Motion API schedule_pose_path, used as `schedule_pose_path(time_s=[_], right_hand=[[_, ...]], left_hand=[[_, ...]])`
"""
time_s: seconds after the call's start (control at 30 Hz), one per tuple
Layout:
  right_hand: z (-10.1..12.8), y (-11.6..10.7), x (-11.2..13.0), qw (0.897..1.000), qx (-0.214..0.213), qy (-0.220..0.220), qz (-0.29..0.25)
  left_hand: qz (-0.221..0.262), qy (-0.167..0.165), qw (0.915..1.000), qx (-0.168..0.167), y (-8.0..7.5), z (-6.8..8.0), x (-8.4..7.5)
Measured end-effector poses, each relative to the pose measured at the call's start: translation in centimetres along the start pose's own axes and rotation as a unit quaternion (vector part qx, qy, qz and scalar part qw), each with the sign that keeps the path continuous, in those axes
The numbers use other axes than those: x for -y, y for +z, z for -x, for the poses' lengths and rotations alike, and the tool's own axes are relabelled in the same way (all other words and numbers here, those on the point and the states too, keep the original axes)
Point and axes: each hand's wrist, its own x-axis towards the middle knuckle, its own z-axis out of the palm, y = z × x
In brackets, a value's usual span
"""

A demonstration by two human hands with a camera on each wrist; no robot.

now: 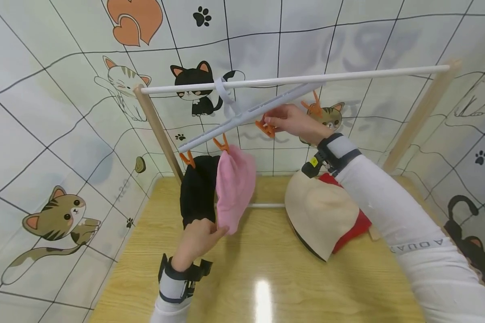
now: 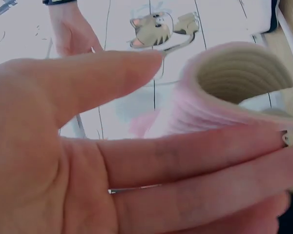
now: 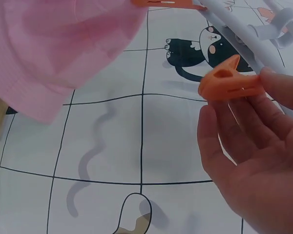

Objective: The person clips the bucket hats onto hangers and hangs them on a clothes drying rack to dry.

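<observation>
A tilted white clip hanger hangs by its hook from the rod, low end to the left. My right hand pinches an orange clip on the hanger's right half between thumb and fingers; nothing is in that clip. From two clips on the low side hang a black hat and a pink bucket hat. At the pink hat's lower brim is my left hand. Its fingers lie straight along the stitched brim in the left wrist view, the thumb standing apart above them.
The white rod spans two wooden posts above the wooden table. A beige hat lies on the right of the table, overlapping a red hat. Another orange clip is at the hanger's high end. Cat-patterned walls stand close behind and beside.
</observation>
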Motion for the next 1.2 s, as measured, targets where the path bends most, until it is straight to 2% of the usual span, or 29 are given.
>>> schedule_pose_path(time_s=[0.1, 0.3, 0.43, 0.63, 0.77, 0.9, 1.03, 1.2], right_hand=[[0.0, 0.1, 0.1, 1.0, 0.009, -0.004, 0.004], [0.2, 0.5, 0.2, 1.0, 0.011, -0.013, -0.009], [0.2, 0.7, 0.0, 1.0, 0.013, -0.015, -0.019], [0.3, 0.8, -0.1, 1.0, 0.008, -0.014, -0.021], [0.4, 0.8, -0.1, 1.0, 0.005, -0.01, -0.022], [0.5, 0.8, -0.1, 1.0, 0.008, -0.005, -0.019], [0.6, 0.7, -0.3, 1.0, 0.005, -0.007, -0.021], [0.6, 0.8, -0.6, 1.0, 0.006, -0.013, -0.019]], left_hand=[[0.015, 0.019, 0.9996, 0.018, 1.1, 0.3, -0.7], [0.054, 0.081, 0.9942, 0.045, 3.3, 0.2, -2.3], [0.053, 0.104, 0.9906, 0.071, 5.0, 0.0, -4.1], [0.005, 0.135, 0.9827, 0.126, 7.8, -0.7, -7.1], [-0.032, 0.154, 0.9763, 0.149, 9.4, -2.0, -8.6], [-0.032, 0.168, 0.9716, 0.164, 10.7, -4.0, -10.0], [-0.029, 0.161, 0.9702, 0.179, 11.9, -6.3, -11.5], [-0.05, 0.14, 0.97, 0.192, 13.8, -9.1, -13.1]])
